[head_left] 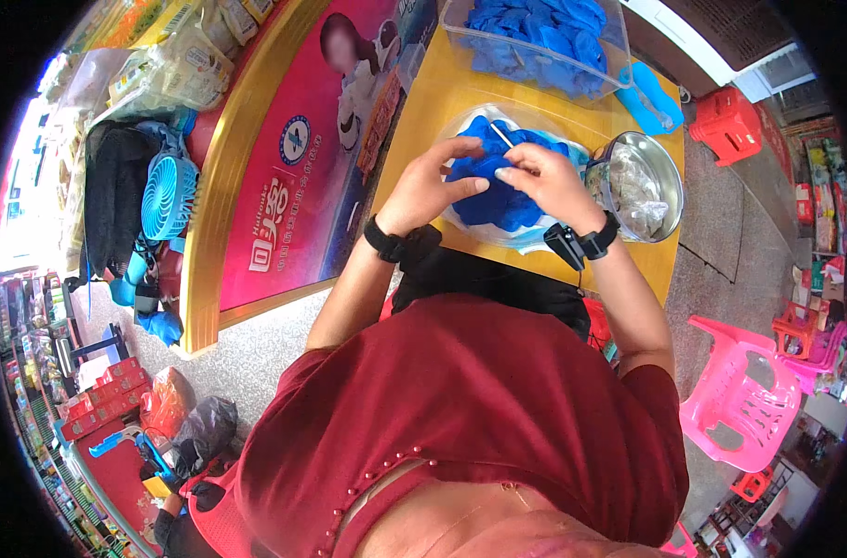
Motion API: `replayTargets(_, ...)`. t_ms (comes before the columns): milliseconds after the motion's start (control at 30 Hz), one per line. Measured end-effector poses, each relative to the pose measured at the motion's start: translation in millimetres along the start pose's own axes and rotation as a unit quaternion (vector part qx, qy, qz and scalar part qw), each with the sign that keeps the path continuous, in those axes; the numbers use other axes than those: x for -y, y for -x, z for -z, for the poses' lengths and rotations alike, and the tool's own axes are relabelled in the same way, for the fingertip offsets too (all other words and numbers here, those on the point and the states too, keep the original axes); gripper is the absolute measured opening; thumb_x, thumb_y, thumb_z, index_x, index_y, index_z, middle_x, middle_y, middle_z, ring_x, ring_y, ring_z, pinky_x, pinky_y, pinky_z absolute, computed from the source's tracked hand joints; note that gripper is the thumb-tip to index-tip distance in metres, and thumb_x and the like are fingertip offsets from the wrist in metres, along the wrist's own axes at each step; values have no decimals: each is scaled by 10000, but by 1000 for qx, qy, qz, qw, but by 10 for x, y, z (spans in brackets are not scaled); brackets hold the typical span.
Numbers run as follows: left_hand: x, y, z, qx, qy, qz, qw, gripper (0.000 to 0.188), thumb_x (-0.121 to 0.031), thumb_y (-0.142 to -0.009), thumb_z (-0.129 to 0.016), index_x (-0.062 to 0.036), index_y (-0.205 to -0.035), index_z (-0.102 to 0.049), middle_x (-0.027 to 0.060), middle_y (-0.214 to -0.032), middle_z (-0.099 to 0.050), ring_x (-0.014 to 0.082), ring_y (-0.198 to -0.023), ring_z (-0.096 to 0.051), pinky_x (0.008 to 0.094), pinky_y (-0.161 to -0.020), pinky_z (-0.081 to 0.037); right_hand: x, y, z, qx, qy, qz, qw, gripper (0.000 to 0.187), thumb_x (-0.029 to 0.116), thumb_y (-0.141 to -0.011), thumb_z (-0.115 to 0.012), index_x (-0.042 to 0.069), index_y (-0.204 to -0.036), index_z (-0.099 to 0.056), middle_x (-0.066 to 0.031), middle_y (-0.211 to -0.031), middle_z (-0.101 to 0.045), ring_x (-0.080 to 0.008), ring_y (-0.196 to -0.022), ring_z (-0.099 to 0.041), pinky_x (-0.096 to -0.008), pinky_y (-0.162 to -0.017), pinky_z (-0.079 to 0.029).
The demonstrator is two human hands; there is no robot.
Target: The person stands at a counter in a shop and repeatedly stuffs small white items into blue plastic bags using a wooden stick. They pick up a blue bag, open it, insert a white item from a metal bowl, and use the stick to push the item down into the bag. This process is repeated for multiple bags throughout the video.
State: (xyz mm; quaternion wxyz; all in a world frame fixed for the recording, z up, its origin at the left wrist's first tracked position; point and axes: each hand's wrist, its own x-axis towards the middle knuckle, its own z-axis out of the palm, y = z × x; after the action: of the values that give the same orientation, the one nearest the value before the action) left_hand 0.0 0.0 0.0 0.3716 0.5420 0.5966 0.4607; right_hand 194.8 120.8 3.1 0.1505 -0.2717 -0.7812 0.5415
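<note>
Blue crumpled pieces (498, 191), too tangled to count or identify, fill one clear bowl (535, 244) on a yellow table (442, 93). The right hand (552, 184) pinches one thin white stick (503, 136) between closed fingertips above the pile. The left hand (433, 186) curls half-closed, thumb touching the blue material. Each wrist wears a black band. One steel bowl (642, 181) holds unclear pale contents. One clear tub (535, 42), cut off at the top, holds more blue pieces.

Your yellow counter (442, 93) carries a clear bowl (498, 237) of blue pieces, a steel pot (665, 177) and a clear bin (535, 70).
</note>
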Motion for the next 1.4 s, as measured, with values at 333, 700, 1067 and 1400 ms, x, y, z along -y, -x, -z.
replayTargets(333, -70, -280, -252, -96, 248, 52, 963, 230, -70, -854, -722, -26, -1069, -654, -17, -800, -655, 57, -699, -559, 206, -648, -448, 131, 165, 106, -39, -238, -75, 968, 237, 289, -915, -671, 56, -958, -667, 37, -744, -574, -27, -631, -498, -178, -551, -396)
replayTargets(700, -201, -329, -306, -50, 257, 53, 964, 282, -71, -865, -708, -19, -1130, -625, -7, -793, -648, 69, -687, -563, 212, -631, -457, 80, 162, 80, -157, -307, -62, 937, 199, 252, -928, -659, 55, -933, -629, 44, -676, -535, -30, -542, -464, -179, -496, -360)
replayTargets(1067, -155, -344, -375, -106, 245, 47, 962, 167, -45, -833, -739, -38, -981, -661, -11, -757, -645, 63, -658, -565, 211, -598, -454, 102, 162, -96, -307, -172, 50, 935, 196, 171, -877, -728, 30, -948, -611, 27, -779, -581, -30, -675, -523, -177, -623, -453)
replayTargets(1400, -159, -321, -429, -86, 324, 57, 940, 118, -146, -885, -710, -35, -920, -692, -2, -786, -652, 71, -662, -557, 210, -624, -451, 222, 162, -239, -247, -146, 4, 958, 174, 174, -887, -719, 20, -847, -647, 36, -689, -580, -14, -590, -489, -185, -493, -377)
